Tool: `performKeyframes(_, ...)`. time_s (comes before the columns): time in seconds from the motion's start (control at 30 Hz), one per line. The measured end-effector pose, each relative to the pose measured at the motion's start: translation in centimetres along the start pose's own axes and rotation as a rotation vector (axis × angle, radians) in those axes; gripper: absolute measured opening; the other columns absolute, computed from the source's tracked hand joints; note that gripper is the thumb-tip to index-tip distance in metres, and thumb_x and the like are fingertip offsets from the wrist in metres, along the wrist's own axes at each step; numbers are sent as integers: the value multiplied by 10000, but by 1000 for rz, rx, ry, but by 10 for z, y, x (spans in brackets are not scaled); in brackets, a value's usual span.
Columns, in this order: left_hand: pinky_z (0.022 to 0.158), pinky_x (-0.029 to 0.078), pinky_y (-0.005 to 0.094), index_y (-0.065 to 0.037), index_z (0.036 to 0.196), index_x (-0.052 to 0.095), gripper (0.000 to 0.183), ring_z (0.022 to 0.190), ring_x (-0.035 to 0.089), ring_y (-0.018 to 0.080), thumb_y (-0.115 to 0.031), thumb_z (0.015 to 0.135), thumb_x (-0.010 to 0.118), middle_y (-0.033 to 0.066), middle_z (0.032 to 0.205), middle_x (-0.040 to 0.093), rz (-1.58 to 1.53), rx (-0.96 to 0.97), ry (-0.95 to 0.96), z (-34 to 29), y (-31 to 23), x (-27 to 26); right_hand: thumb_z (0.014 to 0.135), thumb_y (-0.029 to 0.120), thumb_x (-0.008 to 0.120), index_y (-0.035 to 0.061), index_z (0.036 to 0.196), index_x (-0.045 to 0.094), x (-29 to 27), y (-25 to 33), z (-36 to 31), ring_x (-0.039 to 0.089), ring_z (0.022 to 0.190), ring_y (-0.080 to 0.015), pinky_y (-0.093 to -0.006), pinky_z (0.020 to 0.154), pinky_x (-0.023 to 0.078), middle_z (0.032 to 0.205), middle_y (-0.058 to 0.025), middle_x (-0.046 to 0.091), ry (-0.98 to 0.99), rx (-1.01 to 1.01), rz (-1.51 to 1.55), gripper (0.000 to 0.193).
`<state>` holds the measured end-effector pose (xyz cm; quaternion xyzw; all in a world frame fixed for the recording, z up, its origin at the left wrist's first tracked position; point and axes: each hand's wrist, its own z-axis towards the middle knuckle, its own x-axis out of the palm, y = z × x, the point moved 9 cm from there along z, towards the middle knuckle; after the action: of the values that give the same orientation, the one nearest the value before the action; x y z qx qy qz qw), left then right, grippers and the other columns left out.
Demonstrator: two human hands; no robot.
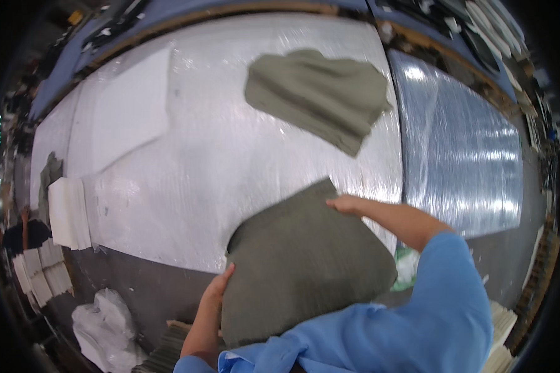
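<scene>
Film-wrapped tabletop | grey floor | left hand, right hand holding olive fabric

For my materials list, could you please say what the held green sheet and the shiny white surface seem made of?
Held green sheet: probably fabric, matte, with soft bends. White surface: apparently glossy plastic wrap, given wrinkled highlights; what lies beneath is hidden.

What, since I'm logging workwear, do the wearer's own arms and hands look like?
Short light blue sleeves leave both forearms bare. The left hand and right hand are ungloved, and no watch or bracelet shows on either arm.
</scene>
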<state>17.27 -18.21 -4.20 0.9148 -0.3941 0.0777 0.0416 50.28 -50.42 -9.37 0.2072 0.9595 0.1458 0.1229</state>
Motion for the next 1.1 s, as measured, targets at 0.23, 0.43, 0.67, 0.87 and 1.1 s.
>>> performKeyframes(0.23,1028,512,441,-10,1377,594,570,1161,654,307,-426,994,668,163,1316,669,-79,94,9,29,-11,-10,1045,487,537,-34,1334,621,14,18,-11,686,1092,-325,-490,962,527,1277,-187,679,49,129,86,601)
performKeyframes(0.43,975,529,421,-30,1313,638,471,1098,671,291,-402,1028,598,142,1263,696,-57,172,-22,35,-36,-1,1036,507,538,-15,1337,632,18,22,-20,673,1126,-318,-483,1000,506,1279,-179,684,14,102,151,609)
performKeyframes(0.67,958,521,355,-81,1241,657,327,1066,659,250,-326,1046,562,122,1178,704,-295,405,253,-42,13,9,1015,538,569,-7,1372,607,36,6,-62,631,1215,-306,-452,1048,479,1363,-166,642,158,111,124,653)
performKeyframes(0.87,927,515,412,-69,1229,651,414,1020,645,285,-398,983,601,111,1141,697,-354,611,190,-80,95,-31,977,520,652,17,1322,650,54,49,-102,683,1095,-231,-385,980,519,1290,-105,692,329,-25,-44,610)
performKeyframes(1.1,930,528,423,-67,1239,650,434,1024,656,292,-414,989,576,123,1143,700,-110,871,1,-61,169,-59,960,492,703,81,1303,694,67,110,-155,665,1088,-157,-344,972,514,1288,-67,688,258,-23,-266,536)
